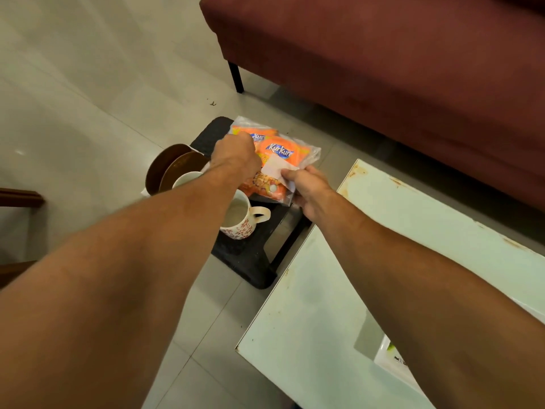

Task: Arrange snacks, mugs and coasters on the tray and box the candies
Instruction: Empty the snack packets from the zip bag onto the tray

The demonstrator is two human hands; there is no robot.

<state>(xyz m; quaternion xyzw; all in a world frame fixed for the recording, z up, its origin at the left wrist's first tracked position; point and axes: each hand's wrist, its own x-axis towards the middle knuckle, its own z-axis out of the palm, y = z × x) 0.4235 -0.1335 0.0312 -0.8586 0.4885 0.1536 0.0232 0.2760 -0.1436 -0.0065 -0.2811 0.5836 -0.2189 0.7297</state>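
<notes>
A clear plastic bag of orange Kurkure snack packets [280, 152] lies over the far end of a black tray [244, 255] on the floor. My left hand [236, 154] grips the bag's left side, fingers curled and hidden behind it. My right hand [309, 190] pinches the bag's near right corner. A white mug with a red pattern [241, 219] stands on the tray, close under my left forearm. A second white mug [185, 178] is partly hidden by that arm. Two brown round coasters [171, 169] lean at the tray's left edge.
A white glass-topped table [383, 261] with rust-stained edges stands to the right of the tray. A maroon sofa [383, 69] with a black leg fills the back. Grey floor tiles [73, 98] spread to the left. Some wooden furniture [17, 199] shows at the left edge.
</notes>
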